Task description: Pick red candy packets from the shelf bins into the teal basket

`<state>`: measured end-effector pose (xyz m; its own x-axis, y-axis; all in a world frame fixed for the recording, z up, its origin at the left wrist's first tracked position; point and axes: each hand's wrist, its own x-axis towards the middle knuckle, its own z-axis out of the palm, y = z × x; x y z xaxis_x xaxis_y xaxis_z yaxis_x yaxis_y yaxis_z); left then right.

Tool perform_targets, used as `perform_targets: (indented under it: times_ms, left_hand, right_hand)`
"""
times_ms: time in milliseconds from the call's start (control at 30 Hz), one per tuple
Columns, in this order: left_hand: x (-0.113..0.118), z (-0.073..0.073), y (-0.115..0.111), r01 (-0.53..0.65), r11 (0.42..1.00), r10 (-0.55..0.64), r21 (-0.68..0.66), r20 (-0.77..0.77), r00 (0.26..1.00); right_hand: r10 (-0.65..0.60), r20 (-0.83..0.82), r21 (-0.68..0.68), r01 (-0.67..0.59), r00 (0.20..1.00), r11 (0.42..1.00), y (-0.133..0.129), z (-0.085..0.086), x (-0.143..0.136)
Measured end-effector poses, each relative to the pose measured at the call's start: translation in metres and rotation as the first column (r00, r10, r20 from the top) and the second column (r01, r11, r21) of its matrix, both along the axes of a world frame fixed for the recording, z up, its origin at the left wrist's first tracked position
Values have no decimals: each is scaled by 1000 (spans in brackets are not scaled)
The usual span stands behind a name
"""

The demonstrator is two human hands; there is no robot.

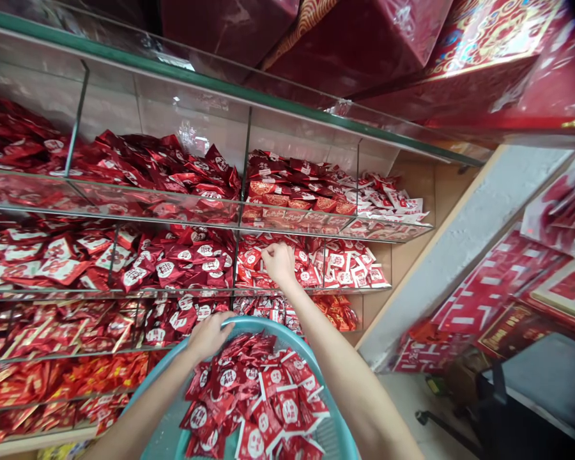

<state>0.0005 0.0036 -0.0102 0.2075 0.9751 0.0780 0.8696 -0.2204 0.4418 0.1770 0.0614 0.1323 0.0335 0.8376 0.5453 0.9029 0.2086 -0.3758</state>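
My left hand (209,335) is closed over the far left rim of a teal plastic basket (342,418). Inside the basket lies a loose heap of small red packets (263,418) with white round labels, some of them with white edges. Reaching past the basket, my right hand (278,263) is at a shelf compartment of red and white packets (249,259). Its fingers are curled together at the front of that pile. Whether a packet is between them is hidden from me.
Glass shelves (287,108) with upright glass dividers (244,166) hold piles of red packets in rows. Large dark red boxes (354,45) sit on top. To the right stand a white wall edge (455,223), a black chair (508,409) and red patterned packages (489,287).
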Motion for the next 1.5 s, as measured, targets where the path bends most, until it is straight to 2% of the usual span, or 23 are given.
perform_targets:
  times_ms: [100,200,267,367,500,567,600,667,767,833,933,1033,1100,1267,1500]
  left_hand:
    - [-1,-2,0,3,1000,-3,8,1,1000]
    - [-2,-3,0,5,1000,-5,10,8,1000]
    - [-2,-4,1,4,1000,-4,7,12,1000]
    - [-1,-3,1,-13,1000,13,1,7,1000]
    - [0,-2,0,-33,999,33,-12,9,999]
    - [0,-1,-1,-37,999,38,-25,25,999]
    - [0,0,-1,-27,999,29,-32,45,999]
    - [-2,1,-2,27,999,-21,-42,123,992]
    - [-5,7,-1,170,983,-144,-65,297,944]
    - [-6,15,-2,266,957,-203,-115,389,899]
    - [-6,30,-3,370,907,-254,-203,438,862]
    - [-7,40,-5,409,883,-287,-232,423,860]
    - [-8,41,-5,422,875,-317,-238,379,870]
    - [-14,31,0,439,854,-350,-278,315,882]
    - [-17,22,3,437,845,-300,-310,402,865]
  right_hand:
    - [69,-49,20,-68,996,997,-10,7,7]
    - [244,-174,121,-225,954,967,-24,10,17]
    - [369,-298,186,-326,880,927,-35,10,23]
    - [471,-502,188,-440,726,878,-53,2,30]
    - [491,-691,210,-504,530,838,-84,-20,33]
    - [499,-713,232,-506,493,831,-102,-35,33]
    - [510,-695,233,-512,507,827,-111,-43,34]
    - [551,-583,215,-541,597,813,-126,-61,37]
    - [623,-299,100,-625,723,774,-141,-89,42]
    - [643,-160,-14,-653,749,757,-144,-105,44]
    - [665,-64,-134,-667,744,733,-145,-123,41]
    - [693,20,-199,-676,721,709,-145,-130,35]
    - [705,78,-230,-675,705,701,-145,-132,30]
    - [729,123,-204,-702,674,683,-141,-133,20]
    - [763,148,-186,-740,629,646,-134,-135,12]
